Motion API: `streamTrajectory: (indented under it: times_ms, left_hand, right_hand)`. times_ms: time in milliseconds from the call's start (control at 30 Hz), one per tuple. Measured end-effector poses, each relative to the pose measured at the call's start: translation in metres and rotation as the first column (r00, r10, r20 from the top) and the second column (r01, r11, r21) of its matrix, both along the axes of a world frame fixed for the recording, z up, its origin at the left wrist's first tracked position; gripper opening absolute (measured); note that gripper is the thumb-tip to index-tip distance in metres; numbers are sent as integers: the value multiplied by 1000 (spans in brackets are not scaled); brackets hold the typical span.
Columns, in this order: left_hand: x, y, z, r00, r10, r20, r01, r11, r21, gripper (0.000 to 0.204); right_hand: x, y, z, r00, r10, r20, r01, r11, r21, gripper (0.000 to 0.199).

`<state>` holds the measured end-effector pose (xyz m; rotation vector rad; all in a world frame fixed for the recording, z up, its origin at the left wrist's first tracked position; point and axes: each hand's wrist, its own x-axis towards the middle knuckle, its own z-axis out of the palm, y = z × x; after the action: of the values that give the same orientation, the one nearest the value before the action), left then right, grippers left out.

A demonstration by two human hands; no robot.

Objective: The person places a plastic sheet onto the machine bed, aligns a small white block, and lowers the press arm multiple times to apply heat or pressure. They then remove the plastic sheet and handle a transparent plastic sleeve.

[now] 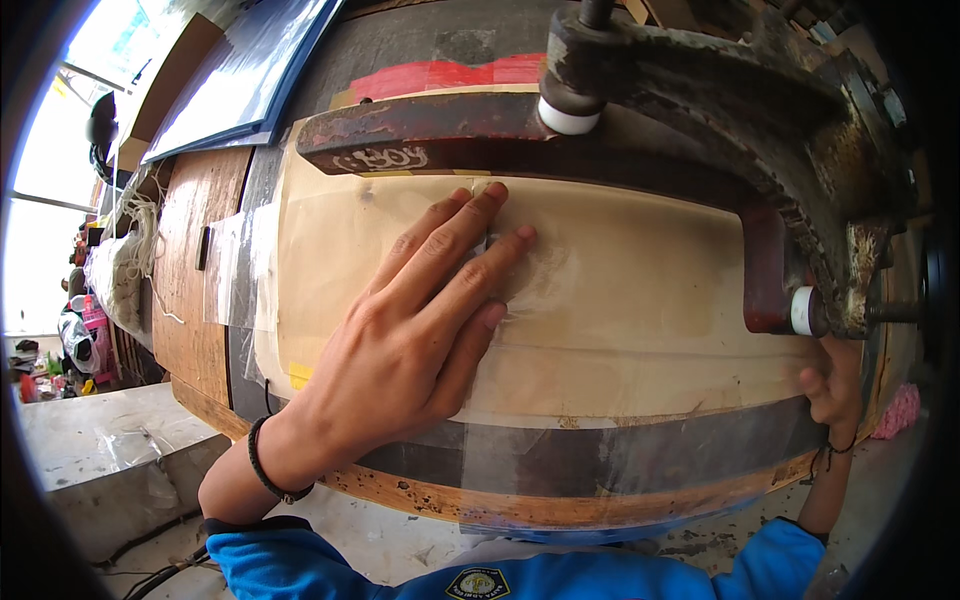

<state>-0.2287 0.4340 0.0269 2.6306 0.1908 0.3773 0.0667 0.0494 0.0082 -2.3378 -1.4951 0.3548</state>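
My left hand [415,310] lies palm down with fingers stretched out on a cream-coloured sheet [640,290], over a clear plastic piece [535,255]. Its fingertips come close to the edge of a dark red metal bar [460,130] that crosses above the sheet. To the right, the bar bends into an angled arm joined to a heavy worn metal bracket [720,90]. My right hand [840,385] is by the lower end of this bracket; most of its fingers are hidden behind it, so what it grips, if anything, does not show.
A wooden worktable edge [430,495] runs along the near side. Blue-edged boards [245,75] stand at the far left. White string [140,240] hangs left of the table, above a pale ledge [120,440]. A pink bundle [897,412] lies at the right.
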Motion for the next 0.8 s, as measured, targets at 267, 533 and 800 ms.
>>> streamTrajectory:
  times_ms: [267, 533, 800]
  left_hand:
    - [0, -2, 2, 1000, 4, -13, -4, 1000, 8, 41]
    - [-1, -2, 3, 999, 1, -36, 0, 1000, 22, 41]
    - [4, -4, 3, 998, -25, -52, 28, 998, 56, 43]
  right_hand:
    - [-6, 7, 4, 995, 20, 100, -26, 998, 63, 45]
    - [-6, 17, 7, 999, 18, -35, -16, 998, 57, 39]
    - [-5, 23, 4, 984, 150, 100, -166, 971, 174, 40]
